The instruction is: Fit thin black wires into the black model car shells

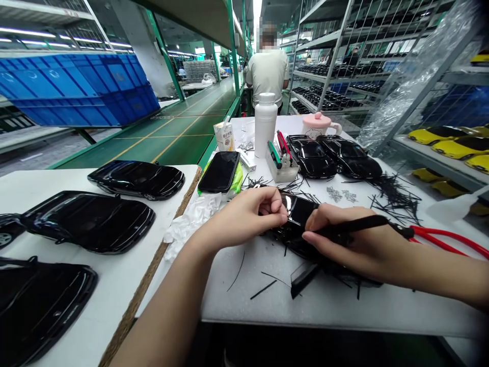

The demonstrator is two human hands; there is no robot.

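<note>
A black model car [300,210] lies on the white worktop under both hands, which hide much of it. My left hand [263,210] is closed over the car's left part, thumb and forefinger pinched together. What sits in that pinch, if anything, is too small to make out. On the right, my right hand [344,237] is closed around a slim black tool [362,223], whose rear end sticks out over the back of the hand. Its tip is hidden near the car's body. Thin black strips [263,289] are scattered on the worktop below the car.
Black model cars [87,221] stand on the left board. Ahead are a phone [219,172], a white bottle [265,125], a small box of cutters [282,165], a pink mug [319,125] and two black cars [332,155]. Red-handled pliers [446,238] lie right. A person [268,74] stands beyond.
</note>
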